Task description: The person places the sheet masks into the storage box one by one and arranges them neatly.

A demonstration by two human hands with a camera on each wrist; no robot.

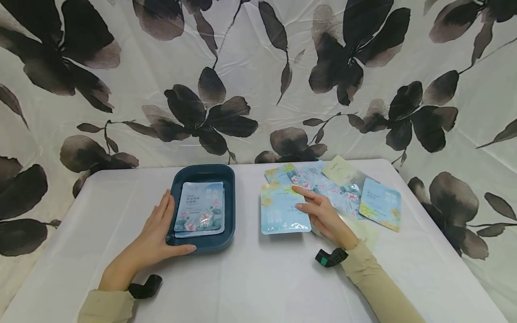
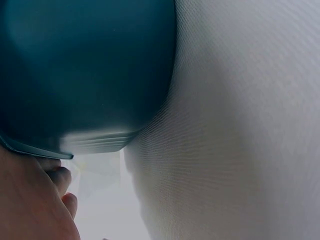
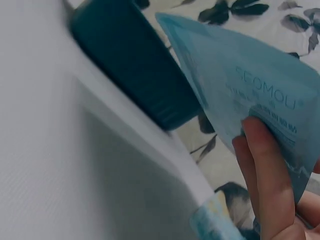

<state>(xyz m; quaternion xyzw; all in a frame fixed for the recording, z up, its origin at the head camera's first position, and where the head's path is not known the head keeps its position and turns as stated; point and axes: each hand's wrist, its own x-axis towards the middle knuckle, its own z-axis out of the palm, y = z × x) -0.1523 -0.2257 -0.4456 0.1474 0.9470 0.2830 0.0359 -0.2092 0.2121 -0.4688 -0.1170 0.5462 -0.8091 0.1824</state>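
We judge packing part done: two sachets in tray, about six spread right of tray on counter. Left hand grips tray's near-left rim. Right hand pinches blue sachet, just right of tray.

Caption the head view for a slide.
Left hand holds the blue tray of packets; right hand lifts a packet from the pile.
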